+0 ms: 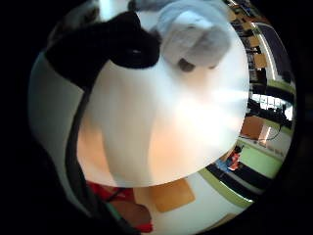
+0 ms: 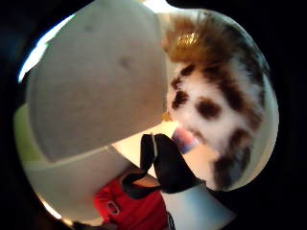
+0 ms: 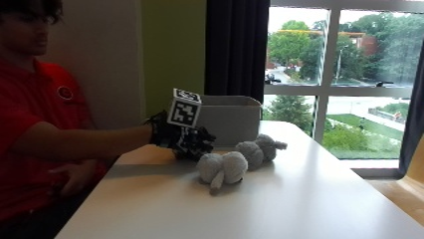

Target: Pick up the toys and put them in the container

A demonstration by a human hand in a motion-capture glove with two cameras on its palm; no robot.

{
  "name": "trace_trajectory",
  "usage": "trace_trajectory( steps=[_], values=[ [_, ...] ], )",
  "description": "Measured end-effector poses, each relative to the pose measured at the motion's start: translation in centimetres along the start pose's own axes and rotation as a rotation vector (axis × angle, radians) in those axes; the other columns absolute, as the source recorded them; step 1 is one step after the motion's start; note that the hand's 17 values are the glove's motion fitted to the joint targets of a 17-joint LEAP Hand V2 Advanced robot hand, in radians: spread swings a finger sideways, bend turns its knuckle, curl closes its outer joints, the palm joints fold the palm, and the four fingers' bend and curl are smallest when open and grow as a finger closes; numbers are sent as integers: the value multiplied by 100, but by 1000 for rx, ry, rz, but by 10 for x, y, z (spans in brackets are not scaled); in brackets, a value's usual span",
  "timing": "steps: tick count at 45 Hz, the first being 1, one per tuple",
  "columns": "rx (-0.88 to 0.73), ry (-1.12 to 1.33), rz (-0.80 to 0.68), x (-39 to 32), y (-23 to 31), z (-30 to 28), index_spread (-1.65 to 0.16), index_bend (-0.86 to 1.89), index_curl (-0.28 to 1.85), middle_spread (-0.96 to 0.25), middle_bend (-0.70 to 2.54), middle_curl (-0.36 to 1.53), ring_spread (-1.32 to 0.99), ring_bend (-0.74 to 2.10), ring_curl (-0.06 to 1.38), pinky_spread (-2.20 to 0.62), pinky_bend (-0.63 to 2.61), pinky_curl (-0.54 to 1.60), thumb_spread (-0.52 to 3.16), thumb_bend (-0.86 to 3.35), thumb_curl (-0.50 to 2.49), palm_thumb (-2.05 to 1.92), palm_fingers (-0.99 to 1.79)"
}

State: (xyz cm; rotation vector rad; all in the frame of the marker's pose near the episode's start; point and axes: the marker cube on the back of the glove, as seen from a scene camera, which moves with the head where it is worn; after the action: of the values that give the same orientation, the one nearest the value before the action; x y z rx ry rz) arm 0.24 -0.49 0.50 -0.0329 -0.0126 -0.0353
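My gloved right hand (image 3: 187,138) hovers over the table (image 3: 265,209), just left of the grey fabric container (image 3: 228,118). Its fingers curl down around a white plush toy with brown and black spots (image 2: 211,103). That toy fills much of the thumb side palm view, beside the container's grey wall (image 2: 96,81). The outside view hides it behind the hand. Two grey plush toys lie on the table in front of the container, one nearer (image 3: 222,168) and one behind it (image 3: 260,148). The little finger side palm view shows a grey plush toy (image 1: 195,39) past a black finger (image 1: 122,46).
The white table (image 1: 161,127) stretches toward a large window (image 3: 344,74) on the far side. A dark curtain (image 3: 237,50) hangs behind the container. The person's bare left hand (image 3: 73,177) rests low by the table's near edge.
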Motion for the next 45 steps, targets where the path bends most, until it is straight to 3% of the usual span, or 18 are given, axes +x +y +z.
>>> trace_trajectory(
  steps=[8, 14, 20, 27, 33, 38, 45],
  values=[
    [41, 81, -64, -4, -14, 4, -29, 21, 8, -2, 3, 1, 1, 21, 4, 2, 103, 29, 81, 5, 11, 12, -5],
    [105, 52, -58, -7, -19, 2, -37, 58, 20, -4, 4, -1, 0, 40, 8, -6, 100, 29, 100, 7, 17, 18, 26],
    [220, 62, -47, -15, -20, 2, -37, 70, 26, -10, 10, 0, -11, 59, 13, -20, 101, 29, 110, 13, 24, 31, 50],
    [312, 121, 11, -5, -20, -11, -36, 62, 27, -24, 30, 6, -32, 80, 22, -39, 104, 31, 98, 21, 36, 53, 99],
    [293, 104, 61, 9, -12, -42, -35, 63, 31, -32, 37, 11, -41, 83, 27, -44, 96, 32, 82, 20, 44, 60, 107],
    [326, 177, 11, 17, -2, -86, -35, 64, 34, -37, 40, 14, -45, 83, 29, -47, 92, 33, 74, 19, 49, 62, 109],
    [442, -3, 6, -22, -5, -166, -35, 66, 39, -41, 41, 17, -48, 82, 31, -48, 89, 33, 65, 15, 55, 62, 108]
  ],
)
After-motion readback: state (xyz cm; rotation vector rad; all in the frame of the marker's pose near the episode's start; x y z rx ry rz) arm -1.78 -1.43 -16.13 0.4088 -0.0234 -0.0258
